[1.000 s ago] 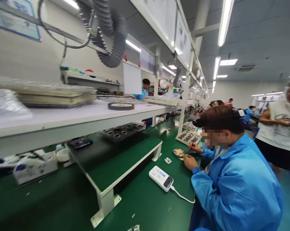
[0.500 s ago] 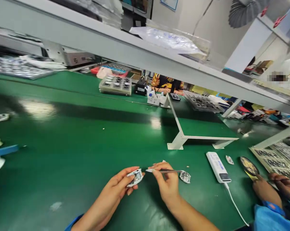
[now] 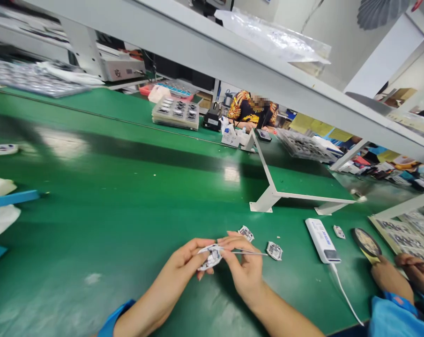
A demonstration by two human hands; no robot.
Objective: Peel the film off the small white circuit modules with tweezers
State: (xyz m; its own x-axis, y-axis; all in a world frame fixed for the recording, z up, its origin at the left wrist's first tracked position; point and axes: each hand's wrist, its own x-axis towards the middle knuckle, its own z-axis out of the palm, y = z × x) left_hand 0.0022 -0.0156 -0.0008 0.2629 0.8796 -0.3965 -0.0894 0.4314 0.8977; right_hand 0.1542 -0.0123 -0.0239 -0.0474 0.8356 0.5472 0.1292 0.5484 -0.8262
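Observation:
My left hand (image 3: 183,264) pinches a small white part with a dark circuit inside (image 3: 209,257), held just above the green bench mat (image 3: 102,196). My right hand (image 3: 245,271) grips thin metal tweezers (image 3: 249,253), and its fingertips meet the part from the right. Two similar small parts lie on the mat close by, one (image 3: 246,232) just behind my right hand and one (image 3: 274,250) to its right, near the tweezers' far end.
A white power bank (image 3: 322,240) with a cable lies to the right, beside a co-worker's hands (image 3: 390,276) and a round dark dish (image 3: 365,241). A white metal riser shelf (image 3: 296,185) stands behind. Trays of parts (image 3: 176,113) sit farther back. Blue and white items (image 3: 1,208) rest at the left edge.
The view swung from the co-worker on my right down to my own hands. Over the last half second my hands drew together, and the tweezers hand now touches the part.

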